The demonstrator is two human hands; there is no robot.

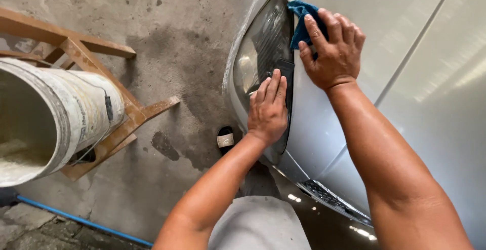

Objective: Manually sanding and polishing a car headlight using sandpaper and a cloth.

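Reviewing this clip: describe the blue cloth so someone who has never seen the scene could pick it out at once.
Start at the silver car filling the right side, then find its headlight. At the headlight's top edge, the right hand presses a small crumpled blue cloth against the body. It is the only blue fabric there; the left hand lower down rests on a flat dark block instead.

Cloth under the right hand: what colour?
Blue cloth, pressed by right hand; head view.

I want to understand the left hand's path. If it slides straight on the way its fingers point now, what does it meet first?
The left hand points up along the clear headlight lens. It would probably first meet the small black flat pad at its fingertips; further up is the blue cloth under the right hand.
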